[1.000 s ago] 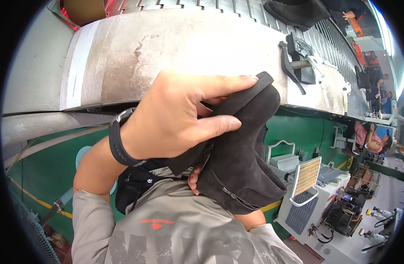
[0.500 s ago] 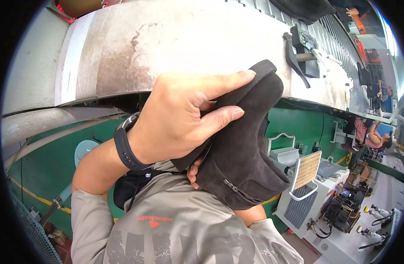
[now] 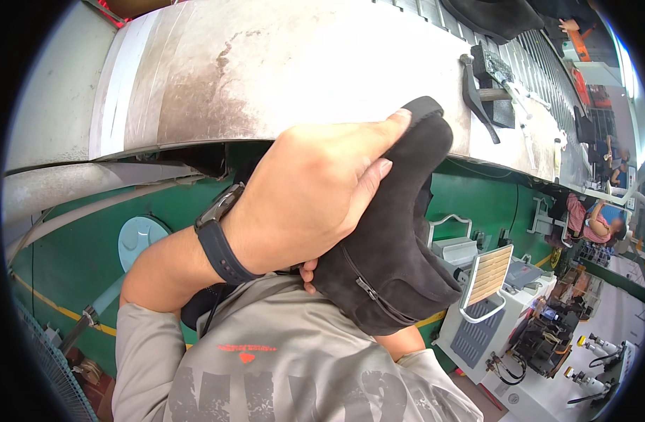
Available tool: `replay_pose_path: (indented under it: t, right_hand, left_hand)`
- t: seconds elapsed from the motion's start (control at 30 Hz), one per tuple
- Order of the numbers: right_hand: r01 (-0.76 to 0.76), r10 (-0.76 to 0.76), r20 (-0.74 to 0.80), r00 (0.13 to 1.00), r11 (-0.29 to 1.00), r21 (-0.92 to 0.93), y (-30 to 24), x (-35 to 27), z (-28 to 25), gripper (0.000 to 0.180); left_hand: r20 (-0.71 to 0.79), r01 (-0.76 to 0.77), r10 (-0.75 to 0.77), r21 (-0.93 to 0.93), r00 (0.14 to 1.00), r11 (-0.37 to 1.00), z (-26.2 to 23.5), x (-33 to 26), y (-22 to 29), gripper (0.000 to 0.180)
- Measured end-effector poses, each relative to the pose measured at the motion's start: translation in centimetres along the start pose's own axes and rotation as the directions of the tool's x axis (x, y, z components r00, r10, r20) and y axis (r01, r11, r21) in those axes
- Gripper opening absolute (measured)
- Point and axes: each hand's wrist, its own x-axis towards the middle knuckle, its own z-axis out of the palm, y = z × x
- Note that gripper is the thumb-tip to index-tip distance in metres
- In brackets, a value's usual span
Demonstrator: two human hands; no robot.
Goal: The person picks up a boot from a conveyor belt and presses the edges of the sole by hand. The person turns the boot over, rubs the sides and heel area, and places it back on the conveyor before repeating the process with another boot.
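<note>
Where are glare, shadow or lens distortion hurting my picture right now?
Head view: glare bleaches the middle of the worktable nearly white; head view: its front edge bows and the corners go black, from the fisheye; head view: the dark suede ankle boot loses surface detail in its darkest parts, but its zipper shows.

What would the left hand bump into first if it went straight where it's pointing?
The left hand would first bump the dark boot at its fingertips. Beyond that, perhaps the hammer, but depth is unclear.
</note>
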Motion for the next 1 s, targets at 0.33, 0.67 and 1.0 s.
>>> replay_pose_path:
  t: [0.33,0.67,1.0]
  right_hand:
    - [-0.078,0.059,0.096,0.994,0.975,0.207,-0.1,-0.9,-0.8,0.058]
    - [-0.103,0.09,0.058,0.994,0.957,0.27,0.1,-0.7,-0.8,0.058]
    - [-0.013,0.016,-0.034,0.999,0.997,0.072,-0.7,-1.3,0.1,0.053]
  left_hand:
    - [0.058,0.223,-0.215,-0.271,0.975,0.936,1.5,-3.6,0.0,0.06]
    - [0.064,0.231,-0.222,-0.258,0.973,0.938,1.8,-3.6,-0.2,0.06]
    - [0.013,0.105,-0.104,-0.074,0.994,0.992,3.1,-3.8,-0.2,0.057]
